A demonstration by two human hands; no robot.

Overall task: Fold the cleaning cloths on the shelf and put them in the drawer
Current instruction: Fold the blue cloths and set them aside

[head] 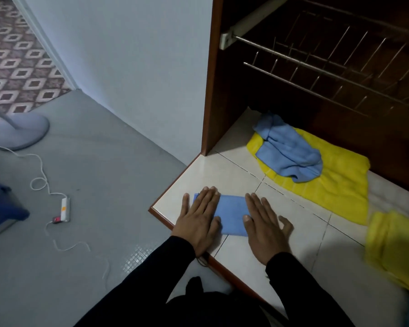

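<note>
Left hand (200, 220) and right hand (262, 228), grip open, press flat the folded blue cloth (232, 212)

A small folded blue cloth (232, 214) lies at the frame's lower centre on the white tiled shelf (281, 232), under the flat left hand (198, 220) and right hand (263, 226); a crumpled blue cloth (288, 153) lies on a spread yellow cloth (335, 185) at right.
</note>
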